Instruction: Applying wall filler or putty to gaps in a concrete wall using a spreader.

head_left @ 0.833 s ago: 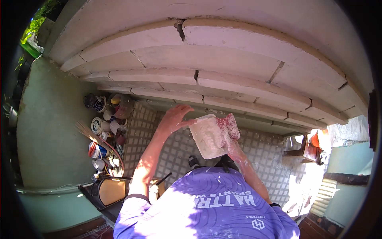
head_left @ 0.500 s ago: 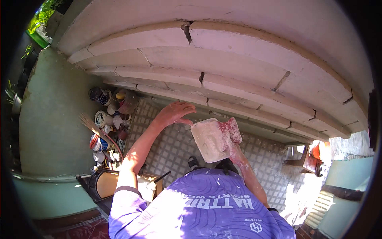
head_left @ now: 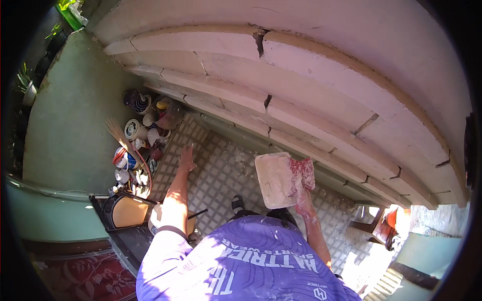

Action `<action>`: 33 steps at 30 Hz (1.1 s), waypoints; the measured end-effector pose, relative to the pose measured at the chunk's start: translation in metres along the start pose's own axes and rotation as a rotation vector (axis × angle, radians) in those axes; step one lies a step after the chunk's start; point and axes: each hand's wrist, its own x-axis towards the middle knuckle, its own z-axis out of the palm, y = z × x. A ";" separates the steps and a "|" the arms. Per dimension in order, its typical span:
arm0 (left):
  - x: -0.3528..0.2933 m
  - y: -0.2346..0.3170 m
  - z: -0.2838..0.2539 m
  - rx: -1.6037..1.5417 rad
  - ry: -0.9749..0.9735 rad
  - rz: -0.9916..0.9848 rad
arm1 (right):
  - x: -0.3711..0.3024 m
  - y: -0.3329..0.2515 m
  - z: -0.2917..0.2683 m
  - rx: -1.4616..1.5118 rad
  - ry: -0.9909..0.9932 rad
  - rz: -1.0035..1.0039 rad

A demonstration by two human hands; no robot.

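Note:
My right hand (head_left: 303, 176) grips a pale, rounded rectangular slab (head_left: 275, 180) caked with whitish paste; I cannot tell whether it is a board or the side of a tub. Red, paste-speckled material covers that hand, like a glove or cloth, and hides its fingers. The slab hangs in front of my body, below the pink ledged wall (head_left: 321, 65). My left hand (head_left: 187, 159) is bare and holds nothing. Its fingers stretch away from me above the tiled floor (head_left: 221, 155), near the cluster of pots.
Along the left wall stand several paint buckets (head_left: 134, 129) and a straw broom (head_left: 118, 134). A chair with a tan seat (head_left: 128, 210) is at my lower left. Dark cracks cut the ledges. At the right are an orange object (head_left: 391, 218) and a sunlit patch of floor.
My left hand has dropped from near the ledge toward the left and closer to me. The slab in my right hand has shifted right and slightly down. The view has turned somewhat.

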 end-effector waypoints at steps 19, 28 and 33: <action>-0.162 0.336 -0.132 -2.580 -0.544 -0.498 | -0.003 -0.010 0.003 -0.637 -0.101 0.081; -0.196 0.343 -0.182 -2.898 -0.742 -0.219 | -0.043 -0.011 0.008 -0.905 -0.027 -0.751; -0.217 0.342 -0.197 -2.896 -0.728 -0.173 | -0.092 -0.058 0.032 -0.335 -0.084 -0.612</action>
